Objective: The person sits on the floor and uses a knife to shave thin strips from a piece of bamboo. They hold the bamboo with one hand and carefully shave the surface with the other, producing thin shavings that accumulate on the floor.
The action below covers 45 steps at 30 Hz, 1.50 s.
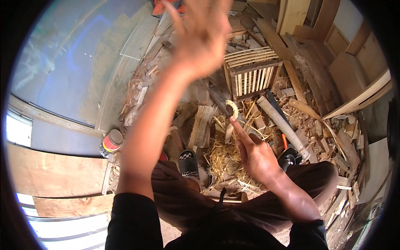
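My left hand [202, 39] is raised high over the far side of the workspace, smeared by motion. One digit stands apart from the others, and nothing shows in it. My right hand [258, 160] is above a heap of straw and shavings [225, 160] between my feet. Its index finger stretches forward, the thumb apart from it and the other fingers partly bent. The fingertip meets the lower end of a pale, rough, curved piece [233, 109]; whether it presses or only points there I cannot tell. A slatted wooden crate [252, 75] stands just beyond.
A thick round pole [283, 127] slants down on the right, beside an orange-handled tool [284, 141]. Wood scraps [201, 125] litter the ground. At left are a paint can [111, 142] and plywood sheets [58, 171]. Boards [358, 98] lean at right.
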### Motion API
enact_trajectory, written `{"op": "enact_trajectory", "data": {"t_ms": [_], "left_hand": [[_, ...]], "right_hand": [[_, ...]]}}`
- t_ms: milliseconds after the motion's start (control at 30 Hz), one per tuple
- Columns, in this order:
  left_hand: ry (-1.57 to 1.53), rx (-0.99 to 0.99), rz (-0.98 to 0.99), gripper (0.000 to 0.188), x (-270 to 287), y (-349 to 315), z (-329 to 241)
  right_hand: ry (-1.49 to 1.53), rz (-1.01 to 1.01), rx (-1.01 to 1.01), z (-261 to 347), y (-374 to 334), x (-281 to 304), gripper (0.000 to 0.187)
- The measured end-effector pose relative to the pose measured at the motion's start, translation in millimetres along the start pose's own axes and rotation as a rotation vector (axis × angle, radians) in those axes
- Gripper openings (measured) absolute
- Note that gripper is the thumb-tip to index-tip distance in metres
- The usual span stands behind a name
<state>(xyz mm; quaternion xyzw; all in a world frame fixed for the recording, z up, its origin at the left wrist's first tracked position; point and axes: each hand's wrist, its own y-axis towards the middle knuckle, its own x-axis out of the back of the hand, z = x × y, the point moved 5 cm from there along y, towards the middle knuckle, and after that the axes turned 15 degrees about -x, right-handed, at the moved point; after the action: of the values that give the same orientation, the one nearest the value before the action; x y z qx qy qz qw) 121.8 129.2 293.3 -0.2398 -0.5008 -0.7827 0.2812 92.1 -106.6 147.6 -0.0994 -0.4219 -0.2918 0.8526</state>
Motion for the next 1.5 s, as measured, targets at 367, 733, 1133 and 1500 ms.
{"op": "enact_trajectory", "data": {"t_ms": [367,733,1133,1500], "left_hand": [[-0.189,0.057,0.089,0.068,-11,31,-10],[-0.286,0.243,0.351,0.071,-91,-63,-33],[-0.161,0.225,0.154,0.064,-81,-57,-34],[-0.241,0.343,0.531,0.062,-103,-79,-42]], "right_hand": [[-0.003,0.010,-0.006,-7,-1,-5,0.072],[-0.029,0.206,-0.193,-3,13,-6,0.064],[-0.034,0.115,-0.060,-6,11,-16,0.070],[-0.042,0.098,-0.334,-41,13,-18,0.035]]}}
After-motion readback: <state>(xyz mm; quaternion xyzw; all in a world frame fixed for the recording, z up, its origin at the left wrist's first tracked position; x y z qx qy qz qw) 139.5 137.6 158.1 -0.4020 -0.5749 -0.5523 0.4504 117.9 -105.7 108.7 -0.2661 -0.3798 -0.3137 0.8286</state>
